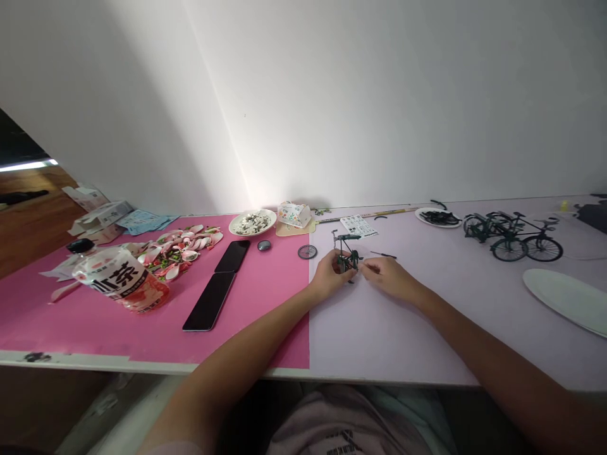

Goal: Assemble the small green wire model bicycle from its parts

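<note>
A small dark green model bicycle [349, 242] is held upright over the table, near the seam of the pink and pale halves. My left hand [328, 276] is closed around its lower part. From the other side, my right hand [385, 274] has its fingertips pinched together close by the lower right of the frame; what they hold, if anything, is too small to make out. A loose spoked wheel [307, 251] lies left of the model. Just beyond my right hand is a thin dark screwdriver [383, 255].
Assembled model bicycles [509, 235] stand at the right, near a white plate [569, 297]. Black parts fill another plate [437, 218] farther back. A printed sheet [359, 225] lies behind the model. Leftward are a phone [210, 301], a drink bottle [124, 278] and a plate of small pieces [252, 222].
</note>
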Demonstrator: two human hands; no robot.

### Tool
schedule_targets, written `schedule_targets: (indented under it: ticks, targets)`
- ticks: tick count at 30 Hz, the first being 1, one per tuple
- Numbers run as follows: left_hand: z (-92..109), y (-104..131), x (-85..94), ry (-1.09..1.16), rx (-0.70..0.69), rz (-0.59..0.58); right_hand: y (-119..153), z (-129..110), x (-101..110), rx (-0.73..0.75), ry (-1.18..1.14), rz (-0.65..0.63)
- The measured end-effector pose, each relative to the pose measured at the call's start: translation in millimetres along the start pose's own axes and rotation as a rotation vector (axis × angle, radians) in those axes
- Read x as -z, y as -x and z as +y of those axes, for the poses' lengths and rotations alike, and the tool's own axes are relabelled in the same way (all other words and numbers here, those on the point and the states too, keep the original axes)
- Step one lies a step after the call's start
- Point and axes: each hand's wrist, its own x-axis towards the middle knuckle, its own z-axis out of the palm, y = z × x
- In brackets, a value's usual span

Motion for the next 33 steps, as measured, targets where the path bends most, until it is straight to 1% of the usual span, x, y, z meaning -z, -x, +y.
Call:
schedule_targets:
  ticks: [4, 7, 12, 19, 28, 33]
  targets:
    - [-1.0, -0.3, 0.4, -0.026, -0.019, -0.003, 0.1, 0.5, -0.1, -0.010, -0.006, -0.026]
    - [-0.3, 0.1, 0.4, -0.023, -0.014, -0.008, 0.2, 1.0, -0.3, -0.042, 0.006, -0.026]
    - [1.1, 0.8, 0.3, -0.030, -0.003, -0.009, -0.3, 2.0, -0.4, -0.055, 0.036, -0.035]
    - [-2.4, -0.8, 0.5, -0.072, -0.016, -0.011, 0.6, -1.0, 1.7, -0.062, 0.006, -0.100]
    - [-5.5, -1.8, 1.1, -0.092, -0.025, -0.024, 0.6, 2.9, 0.5, -0.045, 0.046, -0.121]
    - [-6.8, -2.5, 1.6, -0.097, -0.031, -0.031, 1.2, 0.7, 3.1, -0.074, 0.032, -0.167]
